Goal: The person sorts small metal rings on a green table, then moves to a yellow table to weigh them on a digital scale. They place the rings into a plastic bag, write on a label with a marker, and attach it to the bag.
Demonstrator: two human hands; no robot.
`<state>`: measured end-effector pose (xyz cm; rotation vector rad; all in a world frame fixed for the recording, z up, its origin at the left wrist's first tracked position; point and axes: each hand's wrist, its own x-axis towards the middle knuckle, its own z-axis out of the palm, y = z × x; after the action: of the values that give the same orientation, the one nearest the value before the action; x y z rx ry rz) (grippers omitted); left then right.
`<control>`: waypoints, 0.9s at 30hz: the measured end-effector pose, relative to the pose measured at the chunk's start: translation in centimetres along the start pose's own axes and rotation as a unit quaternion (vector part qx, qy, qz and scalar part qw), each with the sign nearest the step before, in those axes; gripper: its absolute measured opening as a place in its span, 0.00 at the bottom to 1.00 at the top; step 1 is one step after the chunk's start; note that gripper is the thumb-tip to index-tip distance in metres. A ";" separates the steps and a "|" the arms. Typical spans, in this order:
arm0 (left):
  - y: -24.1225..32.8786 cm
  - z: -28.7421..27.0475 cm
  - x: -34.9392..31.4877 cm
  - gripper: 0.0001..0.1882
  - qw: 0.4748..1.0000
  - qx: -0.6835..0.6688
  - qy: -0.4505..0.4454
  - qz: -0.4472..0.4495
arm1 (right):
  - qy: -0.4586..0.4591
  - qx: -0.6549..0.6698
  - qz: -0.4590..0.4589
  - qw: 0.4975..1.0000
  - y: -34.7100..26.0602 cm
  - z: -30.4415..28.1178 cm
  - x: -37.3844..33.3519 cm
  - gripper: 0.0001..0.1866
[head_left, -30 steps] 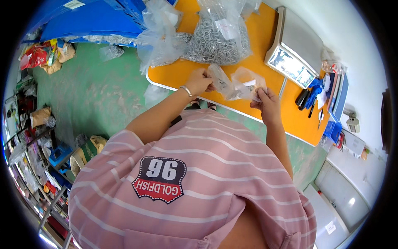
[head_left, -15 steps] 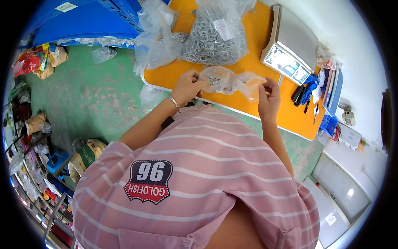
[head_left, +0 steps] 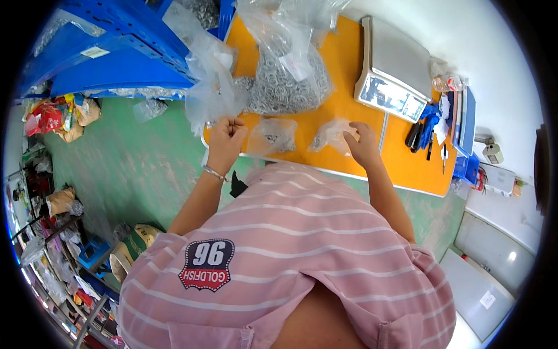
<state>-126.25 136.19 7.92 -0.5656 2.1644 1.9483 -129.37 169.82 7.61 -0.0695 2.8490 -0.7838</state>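
Two small clear plastic bags with small metal pieces lie near the front edge of the orange table: a left bag (head_left: 273, 137) and a right bag (head_left: 331, 137). My left hand (head_left: 225, 142) is over the table's left corner, beside the left bag and apart from it. Its fingers are loosely curled, the thumb stands off them, and I see nothing held. My right hand (head_left: 363, 145) is at the right bag's edge, thumb and forefinger apart, the thumb overlapping the plastic. Beyond both lies a large clear bag full of metal rings (head_left: 288, 78).
More clear plastic bagging (head_left: 212, 75) hangs over the table's left edge, beside a blue shelf (head_left: 125, 64). At the right stand a grey weighing scale (head_left: 398, 64), black-handled tools (head_left: 414, 136), a pen (head_left: 444, 158) and upright folders (head_left: 466, 125). Paper sacks (head_left: 136, 247) stand on the green floor.
The two small bags, bunched together between my hands before, now lie apart on the table. My left hand has let go and moved left; my right hand has moved slightly left. The view has shifted.
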 end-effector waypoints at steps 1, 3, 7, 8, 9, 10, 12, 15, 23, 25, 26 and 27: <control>0.4 0.1 -0.1 0.09 1.000 0.017 0.010 0.010 | 0.015 0.047 0.017 0.999 -0.7 -0.4 0.2 0.16; 2.4 0.8 -0.5 0.09 0.999 -0.005 0.013 0.034 | 0.038 0.138 0.050 0.988 -2.9 -2.3 0.3 0.16; 6.3 4.0 2.2 0.09 0.986 -0.068 0.034 0.151 | 0.072 0.183 -0.028 0.980 -3.5 -4.8 1.9 0.16; 7.2 4.6 3.9 0.11 0.976 -0.084 0.049 0.193 | 0.077 0.166 -0.071 0.981 -4.6 -5.5 3.3 0.17; 8.1 4.3 6.6 0.18 0.982 -0.057 0.059 0.169 | 0.084 0.148 -0.114 0.979 -5.9 -6.3 5.0 0.18; 9.3 3.8 9.5 0.26 0.986 -0.028 0.076 0.145 | 0.095 0.108 -0.193 0.971 -7.6 -7.0 7.0 0.21; 12.0 3.6 13.6 0.31 0.980 -0.084 0.161 0.076 | 0.120 0.045 -0.324 0.937 -12.1 -7.9 11.1 0.26; 16.7 3.5 14.3 0.27 0.997 0.056 0.052 -0.002 | 0.154 -0.064 -0.448 0.878 -16.1 -7.0 16.1 0.27; 12.4 5.1 8.3 0.18 0.990 0.045 0.068 0.114 | -0.009 -0.170 -0.601 0.781 -11.4 -6.1 15.5 0.21; 8.3 5.7 7.2 0.25 0.918 0.223 0.070 0.321 | -0.001 -0.174 -0.598 0.782 -10.2 -6.8 13.4 0.18; 7.8 6.5 6.6 0.28 0.851 0.304 0.059 0.424 | 0.026 -0.178 -0.570 0.802 -9.6 -7.2 12.7 0.17; 7.5 6.7 5.5 0.29 0.897 0.239 0.041 0.370 | 0.053 -0.182 -0.540 0.820 -8.9 -7.6 11.9 0.15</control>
<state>-135.00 142.47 11.90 0.3221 3.0675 1.5213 -142.57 164.87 16.66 -1.8430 2.8226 -0.3178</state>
